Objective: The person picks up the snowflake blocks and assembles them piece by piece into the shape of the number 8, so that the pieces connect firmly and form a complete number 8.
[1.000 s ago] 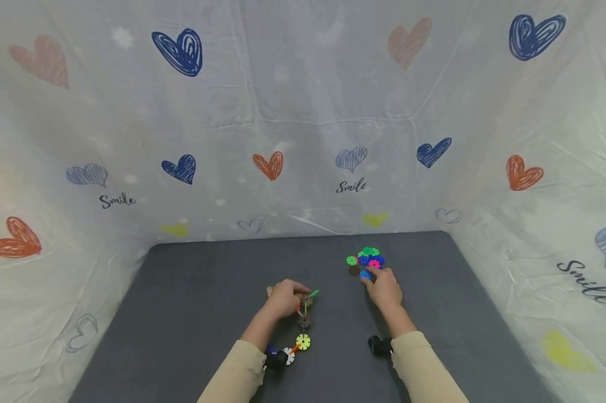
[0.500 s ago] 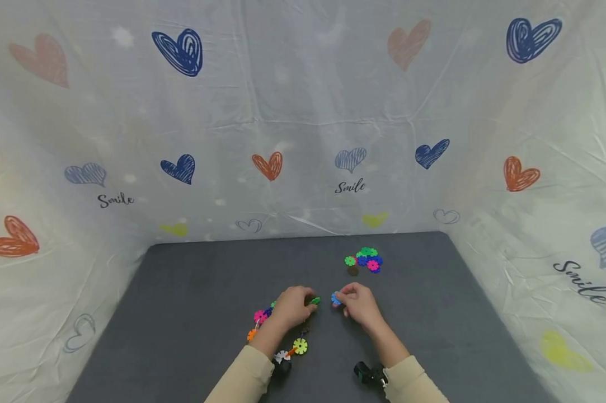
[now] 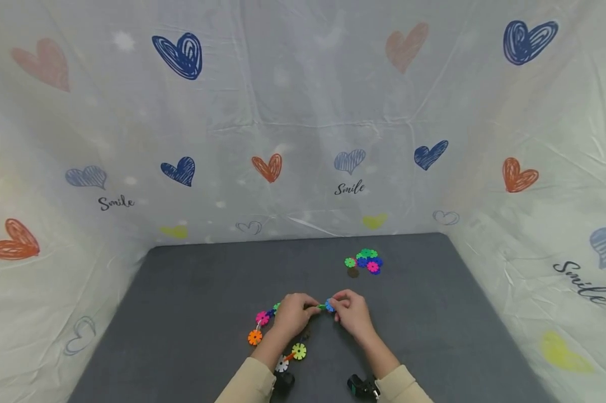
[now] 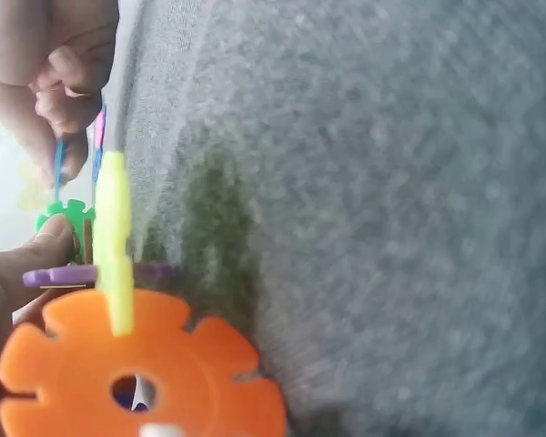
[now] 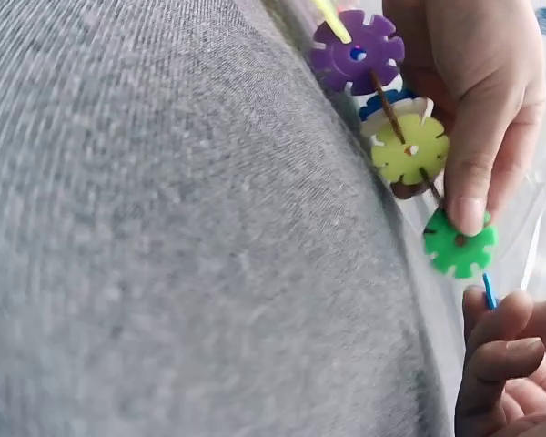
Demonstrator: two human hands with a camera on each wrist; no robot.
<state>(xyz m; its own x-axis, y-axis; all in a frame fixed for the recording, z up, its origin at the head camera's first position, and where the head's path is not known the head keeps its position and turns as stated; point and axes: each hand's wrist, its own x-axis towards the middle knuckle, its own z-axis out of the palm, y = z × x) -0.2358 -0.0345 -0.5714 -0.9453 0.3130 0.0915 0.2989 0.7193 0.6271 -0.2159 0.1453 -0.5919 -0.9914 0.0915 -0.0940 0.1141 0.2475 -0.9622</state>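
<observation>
At the right end of the chain (image 5: pixel 425 137), the green disc (image 5: pixel 464 259) is pinched in the left hand (image 3: pixel 291 316), thumb and finger closed. Just right of it, crosswise, the blue disc (image 3: pixel 329 305) is pinched by the right hand (image 3: pixel 354 314); whether the discs touch cannot be told.

grey table (image 3: pixel 192 302) and pale cloth (image 3: pixel 303 84) with hearts

the grey table is under the fingers (image 3: pixel 342 296) and it spreads to both sides of them. beyond the fingers rises the pale cloth, which has creases. on it, ahead and to the left of the fingers, is a red heart (image 3: pixel 267 168); ahead of them, a light blue heart (image 3: pixel 350 161) above a written word "smile" (image 3: pixel 350 188). far to the right of the fingers is a yellow heart (image 3: pixel 566 352).
</observation>
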